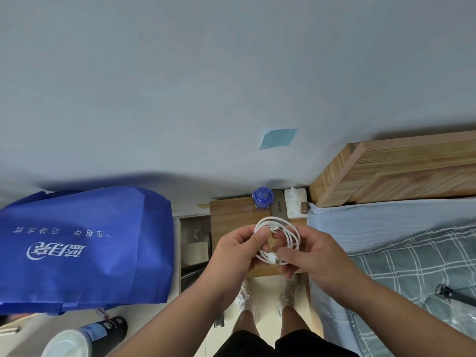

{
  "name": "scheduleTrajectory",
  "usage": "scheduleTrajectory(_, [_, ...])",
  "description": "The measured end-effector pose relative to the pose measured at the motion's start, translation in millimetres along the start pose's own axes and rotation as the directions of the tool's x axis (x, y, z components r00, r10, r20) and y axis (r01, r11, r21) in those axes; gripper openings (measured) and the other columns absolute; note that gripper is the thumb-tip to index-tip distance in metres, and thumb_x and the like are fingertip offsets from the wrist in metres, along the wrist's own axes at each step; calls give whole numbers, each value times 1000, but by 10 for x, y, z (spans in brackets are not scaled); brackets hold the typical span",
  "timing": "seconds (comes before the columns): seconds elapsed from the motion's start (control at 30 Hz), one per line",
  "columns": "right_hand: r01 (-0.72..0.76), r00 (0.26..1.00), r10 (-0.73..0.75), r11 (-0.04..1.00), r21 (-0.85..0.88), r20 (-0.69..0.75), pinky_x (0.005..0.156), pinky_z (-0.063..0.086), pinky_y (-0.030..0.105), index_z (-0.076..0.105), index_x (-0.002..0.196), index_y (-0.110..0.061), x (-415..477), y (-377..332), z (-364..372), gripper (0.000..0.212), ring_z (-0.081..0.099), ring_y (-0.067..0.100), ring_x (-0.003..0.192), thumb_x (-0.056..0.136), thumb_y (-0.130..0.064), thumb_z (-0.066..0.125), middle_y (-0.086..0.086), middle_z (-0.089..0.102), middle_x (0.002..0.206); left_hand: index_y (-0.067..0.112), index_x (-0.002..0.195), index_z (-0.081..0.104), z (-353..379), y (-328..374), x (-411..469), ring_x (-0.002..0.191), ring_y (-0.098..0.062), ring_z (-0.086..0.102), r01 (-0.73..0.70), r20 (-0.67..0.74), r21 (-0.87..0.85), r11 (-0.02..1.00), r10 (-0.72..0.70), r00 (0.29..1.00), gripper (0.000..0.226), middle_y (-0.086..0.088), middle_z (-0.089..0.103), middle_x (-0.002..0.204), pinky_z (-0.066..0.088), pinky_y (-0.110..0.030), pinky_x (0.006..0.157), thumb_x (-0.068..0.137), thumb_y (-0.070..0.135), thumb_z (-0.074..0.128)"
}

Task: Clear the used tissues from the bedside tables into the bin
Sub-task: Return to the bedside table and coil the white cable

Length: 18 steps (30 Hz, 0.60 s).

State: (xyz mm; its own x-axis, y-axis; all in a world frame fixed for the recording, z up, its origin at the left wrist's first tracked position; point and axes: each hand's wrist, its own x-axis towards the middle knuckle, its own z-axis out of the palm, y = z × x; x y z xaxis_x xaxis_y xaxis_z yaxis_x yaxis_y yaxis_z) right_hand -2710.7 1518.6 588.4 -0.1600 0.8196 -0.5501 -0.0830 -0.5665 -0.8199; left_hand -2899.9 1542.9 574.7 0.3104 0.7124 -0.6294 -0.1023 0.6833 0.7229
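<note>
- One blue non-woven bag (85, 246) lies well left of the grip.
- One bed (386, 228) lies to its right.
- One wooden bedside table (231, 212) sits under and beyond the grip.
- Two hands reach forward, palms facing each other. The left hand (237, 249) pinches the coil's left side with its thumb, and the right hand (309, 253) pinches a plug end.
- One white charging cable (279, 240) is looped between them.
- One tissue pack (296, 204) lies beyond the grip, to the right. Its long axis points at the wall and a tissue pokes up.
- One blue-capped bottle (262, 198) stands beyond the grip.
</note>
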Motion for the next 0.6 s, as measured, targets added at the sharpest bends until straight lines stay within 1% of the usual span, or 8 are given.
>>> scheduleTrajectory(0.07, [-10,1000,11,999,38,-27,58,58,31,79,102,-26,24,25,-6,30,70,24,63,73,-28,84,9,76,81,17,91,80,1,5,1,94,-32,75,56,16,-42,998,-55,998,25,-30,72,111,66,-44,85,99,37,69])
scheduleTrajectory(0.13, [-31,992,51,985,170,-112,57,58,31,78,101,-30,76,67,1,41,68,24,62,63,-37,92,13,77,84,22,106,82,7,-6,-1,94,-25,74,67,-20,-7,998,-67,998,25,-17,75,102,65,-38,80,98,41,67])
scheduleTrajectory(0.23, [-39,978,107,935,352,-177,60,59,28,79,98,-27,150,146,-14,56,73,22,72,50,-47,102,15,80,94,32,110,81,9,-36,-13,97,-20,76,37,-99,37,999,-33,995,20,-3,81,104,60,-28,72,101,42,65])
scheduleTrajectory(0.33, [-53,988,104,926,375,-116,68,62,29,80,99,-27,156,188,-15,38,75,24,78,65,-37,93,14,80,103,32,112,81,5,-60,12,111,-25,76,49,-140,-22,999,-51,989,19,-3,82,114,62,-37,84,102,38,66])
scheduleTrajectory(0.43, [-50,987,98,940,337,-126,69,62,32,79,104,-28,126,229,-5,33,74,24,77,72,-33,87,16,80,103,23,113,82,18,-58,41,111,-30,74,102,-119,-157,982,-122,985,24,-10,81,118,56,-49,101,97,36,70])
scheduleTrajectory(0.5, [-70,981,129,932,356,-144,65,62,31,79,103,-23,123,269,-2,21,74,23,75,83,-23,84,17,80,101,15,115,81,1,-74,53,108,-30,73,118,-69,-232,965,-138,988,31,-16,79,119,51,-54,108,91,32,74])
scheduleTrajectory(0.53, [-80,977,147,926,368,-157,62,62,31,80,101,-21,127,288,-3,14,73,23,72,88,-16,80,18,80,98,12,117,80,-10,-82,56,106,-30,73,125,-34,-258,958,-138,990,33,-19,78,120,52,-53,107,89,30,75])
scheduleTrajectory(0.6, [-80,968,155,936,342,-197,58,61,29,81,97,-18,147,312,-18,12,72,21,67,93,-9,74,18,79,90,11,121,78,-19,-95,57,104,-29,75,121,26,-280,952,-119,993,35,-19,78,119,60,-45,95,89,24,77])
